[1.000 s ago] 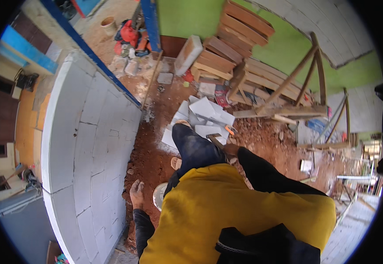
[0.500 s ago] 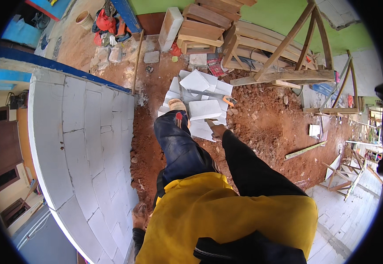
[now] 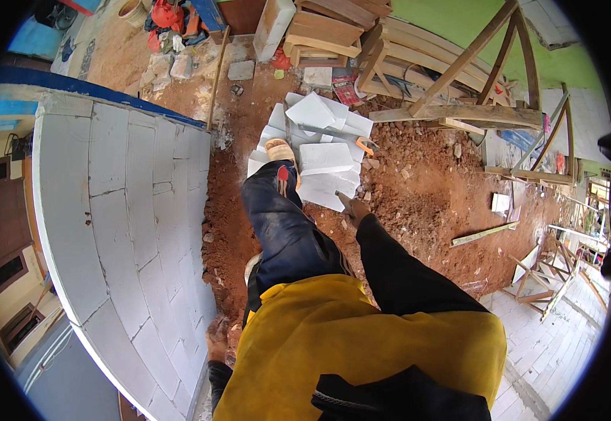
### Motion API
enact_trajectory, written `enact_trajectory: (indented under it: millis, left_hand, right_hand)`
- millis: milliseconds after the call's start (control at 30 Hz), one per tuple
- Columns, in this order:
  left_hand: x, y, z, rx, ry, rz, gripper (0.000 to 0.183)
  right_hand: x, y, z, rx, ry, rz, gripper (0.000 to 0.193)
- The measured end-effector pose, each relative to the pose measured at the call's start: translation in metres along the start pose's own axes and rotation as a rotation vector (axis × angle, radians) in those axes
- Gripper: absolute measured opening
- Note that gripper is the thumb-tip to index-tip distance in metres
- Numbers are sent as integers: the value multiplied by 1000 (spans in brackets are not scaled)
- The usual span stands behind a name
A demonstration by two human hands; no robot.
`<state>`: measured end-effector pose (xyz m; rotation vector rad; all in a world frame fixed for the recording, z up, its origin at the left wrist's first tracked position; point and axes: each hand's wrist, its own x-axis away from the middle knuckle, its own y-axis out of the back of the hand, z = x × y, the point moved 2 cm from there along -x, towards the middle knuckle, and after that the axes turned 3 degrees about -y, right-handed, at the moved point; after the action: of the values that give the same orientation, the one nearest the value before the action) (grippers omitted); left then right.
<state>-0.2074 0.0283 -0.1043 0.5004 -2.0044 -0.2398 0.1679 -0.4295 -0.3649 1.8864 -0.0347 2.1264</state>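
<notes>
The wall (image 3: 137, 203) on my left is pale, smooth-faced blockwork with thin, dark joints. Crumbly red earth (image 3: 424, 193) lies underfoot, so I should step squarely. Ahead, sharp-cornered white slabs (image 3: 325, 158) lie in a loose heap; with my sandalled foot (image 3: 279, 149) over its left side, weight is best kept central lest one tip. A thin-bladed saw (image 3: 335, 134) lies across them. My left hand (image 3: 217, 338), blurred beside the wall, I can't read; my right hand (image 3: 356, 210) grips a flat tool (image 3: 342, 199) near the heap, its edge best kept off my leg.

blocks (image 3: 325, 158): matt, smooth | soil (image 3: 417, 200): rough | trestle (image 3: 488, 114): wood | shirt (image 3: 375, 344): cloth
</notes>
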Motion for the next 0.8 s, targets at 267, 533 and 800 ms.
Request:
enact_trajectory:
  millis: [267,533,800]
  left_hand:
    - [-14,5,-14,-154,-13,59,51]
    - [-114,52,-45,-536,-930,483,61]
    - [-154,3,-184,-148,-434,144,68]
  right_hand:
    - [-6,14,-4,-216,40,-35,29]
    - [20,60,12,-658,121,-16,24]
    - [94,166,10,-621,148,57,36]
